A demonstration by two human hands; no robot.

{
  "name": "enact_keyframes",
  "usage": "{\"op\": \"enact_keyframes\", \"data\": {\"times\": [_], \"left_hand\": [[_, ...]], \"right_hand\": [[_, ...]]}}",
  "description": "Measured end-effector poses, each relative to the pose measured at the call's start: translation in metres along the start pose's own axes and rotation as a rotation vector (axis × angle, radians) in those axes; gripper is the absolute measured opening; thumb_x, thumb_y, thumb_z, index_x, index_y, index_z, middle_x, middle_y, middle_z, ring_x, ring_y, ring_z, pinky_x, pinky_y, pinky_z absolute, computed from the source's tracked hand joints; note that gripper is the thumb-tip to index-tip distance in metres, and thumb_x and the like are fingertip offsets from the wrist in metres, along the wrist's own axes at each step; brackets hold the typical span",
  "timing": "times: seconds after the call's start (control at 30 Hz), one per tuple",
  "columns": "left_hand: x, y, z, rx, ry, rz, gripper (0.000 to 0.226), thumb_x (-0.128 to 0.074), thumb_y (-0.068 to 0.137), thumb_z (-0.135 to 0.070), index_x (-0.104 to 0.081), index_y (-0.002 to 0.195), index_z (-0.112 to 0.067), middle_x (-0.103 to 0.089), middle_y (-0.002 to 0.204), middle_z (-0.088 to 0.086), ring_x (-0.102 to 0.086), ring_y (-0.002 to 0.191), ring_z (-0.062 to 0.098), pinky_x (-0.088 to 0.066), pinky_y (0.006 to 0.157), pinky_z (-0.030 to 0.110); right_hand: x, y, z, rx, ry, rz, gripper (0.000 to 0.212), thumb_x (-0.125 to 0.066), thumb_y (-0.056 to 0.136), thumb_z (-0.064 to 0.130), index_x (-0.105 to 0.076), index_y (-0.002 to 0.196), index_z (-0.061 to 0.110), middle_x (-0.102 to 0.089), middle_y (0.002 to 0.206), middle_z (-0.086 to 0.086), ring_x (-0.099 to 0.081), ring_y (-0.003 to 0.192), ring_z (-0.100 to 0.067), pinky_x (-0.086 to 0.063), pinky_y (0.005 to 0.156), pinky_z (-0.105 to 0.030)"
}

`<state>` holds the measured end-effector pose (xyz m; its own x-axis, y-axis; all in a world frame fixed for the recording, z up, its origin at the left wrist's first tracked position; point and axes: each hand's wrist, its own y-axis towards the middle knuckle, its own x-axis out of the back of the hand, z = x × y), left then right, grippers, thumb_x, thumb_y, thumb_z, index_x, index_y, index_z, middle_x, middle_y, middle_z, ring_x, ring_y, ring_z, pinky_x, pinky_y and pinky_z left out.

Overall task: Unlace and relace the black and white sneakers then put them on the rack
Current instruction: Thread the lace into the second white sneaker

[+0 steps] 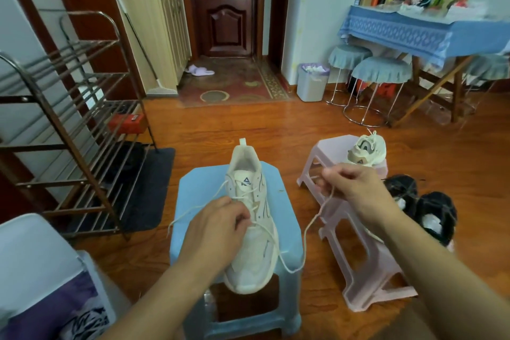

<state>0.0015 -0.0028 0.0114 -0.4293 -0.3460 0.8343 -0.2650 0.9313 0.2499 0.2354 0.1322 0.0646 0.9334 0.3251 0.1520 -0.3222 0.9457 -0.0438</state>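
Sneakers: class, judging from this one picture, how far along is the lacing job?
Done: nothing is on the rack yet. In hand: the white sneaker sits on the blue stool; the left hand pinches its lace, the right hand pulls one end. Left: the second white sneaker and the black pair still wait.

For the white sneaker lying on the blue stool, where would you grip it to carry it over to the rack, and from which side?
Grip the white sneaker at its heel collar, coming from above at the far end. The opening faces up there, so fingers can hook inside the rim. The left hand covers the laces mid-shoe, and the toe overhangs the blue stool toward the person, so the heel is probably the freest part.
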Motion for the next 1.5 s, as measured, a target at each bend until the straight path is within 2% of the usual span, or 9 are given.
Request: {"op": "enact_keyframes", "data": {"times": [0.13,0.23,0.57,0.67,0.77,0.97,1.2,1.33,1.5], "left_hand": [[-0.007,0.007,0.0,-0.035,-0.019,-0.009,0.013,-0.065,0.095,-0.039,-0.072,0.088,-0.03,-0.057,0.087,-0.013,-0.054,0.088,0.009,-0.048,0.079,0.033],[-0.009,0.011,0.001,-0.06,0.021,-0.018,0.011,-0.065,0.095,-0.034,-0.075,0.093,-0.031,-0.058,0.088,-0.012,-0.056,0.089,0.013,-0.049,0.081,0.038],[-0.004,0.014,-0.001,-0.145,0.201,-0.048,0.009,-0.073,0.087,-0.033,-0.079,0.093,-0.037,-0.049,0.08,-0.014,-0.05,0.084,0.014,-0.045,0.073,0.039],[-0.005,0.013,-0.007,0.013,0.08,0.059,0.014,-0.068,0.094,-0.031,-0.078,0.099,-0.038,-0.054,0.089,-0.013,-0.053,0.095,0.011,-0.045,0.089,0.039],[-0.008,0.014,-0.007,0.221,-0.186,0.086,0.024,-0.074,0.089,-0.023,-0.074,0.08,-0.045,-0.06,0.091,-0.016,-0.059,0.093,0.004,-0.05,0.093,0.038],[-0.014,0.011,-0.011,0.357,-0.426,0.08,0.025,-0.076,0.089,-0.017,-0.076,0.08,-0.039,-0.064,0.089,-0.013,-0.059,0.084,-0.006,-0.043,0.074,0.009],[-0.012,0.011,-0.011,0.299,-0.355,0.052,0.014,-0.077,0.088,-0.023,-0.08,0.089,-0.036,-0.062,0.087,-0.013,-0.06,0.082,-0.002,-0.048,0.075,0.016],[-0.015,0.008,-0.018,0.211,0.013,0.06,0.016,-0.061,0.097,-0.04,-0.074,0.105,-0.043,-0.054,0.094,-0.015,-0.054,0.098,0.008,-0.05,0.081,0.034],[-0.016,0.01,-0.017,0.198,-0.027,-0.009,0.006,-0.068,0.091,-0.038,-0.073,0.094,-0.039,-0.053,0.086,-0.019,-0.057,0.094,0.006,-0.049,0.079,0.032]], "right_hand": [[-0.044,-0.004,-0.021,-0.052,0.115,0.131,0.03,-0.062,0.095,-0.002,-0.064,0.12,0.014,-0.071,0.089,-0.028,-0.073,0.072,-0.022,-0.059,0.063,-0.029],[-0.07,-0.006,-0.035,-0.083,0.05,0.208,0.022,-0.058,0.097,-0.003,-0.069,0.109,0.012,-0.074,0.086,-0.019,-0.073,0.071,-0.022,-0.055,0.054,-0.025],[-0.087,-0.016,-0.042,-0.033,-0.242,0.165,0.013,-0.071,0.09,0.007,-0.073,0.083,0.017,-0.073,0.068,-0.004,-0.069,0.06,-0.014,-0.056,0.06,-0.021],[-0.094,-0.02,-0.045,0.029,-0.332,0.123,0.016,-0.069,0.092,0.014,-0.071,0.08,0.025,-0.072,0.066,0.002,-0.067,0.06,-0.009,-0.057,0.062,-0.023],[-0.098,-0.022,-0.046,0.094,-0.463,0.08,0.018,-0.067,0.093,0.02,-0.067,0.079,0.03,-0.069,0.066,0.007,-0.064,0.063,-0.003,-0.053,0.059,-0.019],[-0.107,-0.031,-0.04,0.244,-0.865,0.107,0.013,-0.052,0.101,0.031,-0.056,0.089,0.031,-0.056,0.084,0.013,-0.056,0.079,-0.006,-0.045,0.067,-0.023],[-0.106,-0.021,-0.04,-0.324,-0.091,0.178,0.017,-0.059,0.099,0.013,-0.072,0.088,0.013,-0.063,0.065,0.006,-0.053,0.056,-0.004,-0.044,0.053,-0.019],[-0.105,-0.017,-0.042,-0.377,-0.032,0.196,0.016,-0.058,0.098,0.008,-0.072,0.092,0.003,-0.059,0.061,0.005,-0.049,0.058,-0.007,-0.042,0.055,-0.02],[-0.105,-0.016,-0.044,-0.214,-0.151,0.118,0.012,-0.07,0.09,0.01,-0.074,0.08,0.014,-0.068,0.063,0.005,-0.056,0.054,0.0,-0.045,0.054,-0.015]]}}
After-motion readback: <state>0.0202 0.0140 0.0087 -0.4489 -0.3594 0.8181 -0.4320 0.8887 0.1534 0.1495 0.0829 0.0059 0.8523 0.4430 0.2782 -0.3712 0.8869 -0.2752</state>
